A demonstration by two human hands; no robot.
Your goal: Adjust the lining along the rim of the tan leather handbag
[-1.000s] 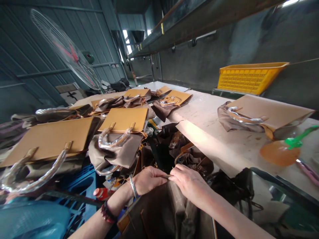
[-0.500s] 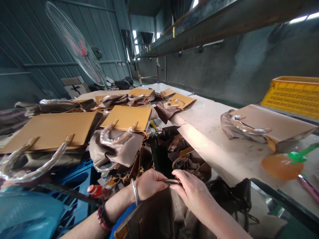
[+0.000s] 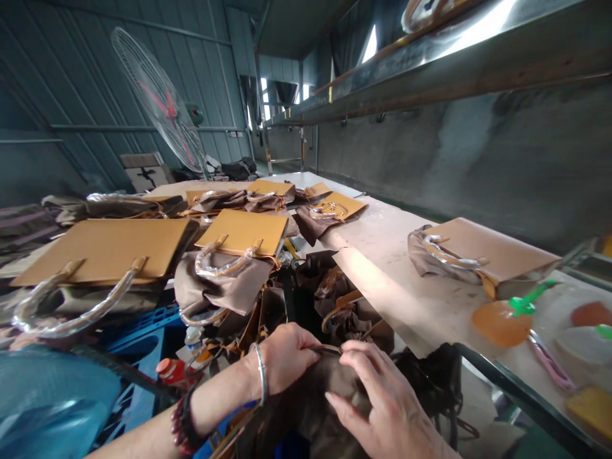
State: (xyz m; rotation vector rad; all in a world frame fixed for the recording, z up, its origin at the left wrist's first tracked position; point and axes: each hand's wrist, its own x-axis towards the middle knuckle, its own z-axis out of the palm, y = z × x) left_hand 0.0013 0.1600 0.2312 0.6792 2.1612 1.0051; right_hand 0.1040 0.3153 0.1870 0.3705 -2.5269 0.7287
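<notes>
A dark brown handbag (image 3: pixel 335 377) is in front of me at the bottom middle, its lower part cut off by the frame. My left hand (image 3: pixel 287 358) pinches the bag's upper edge between thumb and fingers. A silver bangle and a dark beaded bracelet are on that wrist. Close by on the right, my right hand (image 3: pixel 382 398) rests its bent fingertips on the same edge, with the thumb spread apart lower on the fabric. Just beyond my hands, more brown bags (image 3: pixel 354 312) lie in a dark heap.
Tan-and-brown handbags (image 3: pixel 100 252) with wrapped handles cover the left side. Another handbag (image 3: pixel 492 248) lies on the pale table (image 3: pixel 382 255) at right, near an orange bottle (image 3: pixel 500 324) with a green nozzle. Blue plastic crates (image 3: pixel 138 376) stand low left; a fan (image 3: pixel 157 102) is behind.
My right hand has loosened its pinch: the thumb has moved down and away from the fingers. My left hand keeps its hold on the edge. The view has shifted slightly up and right.
</notes>
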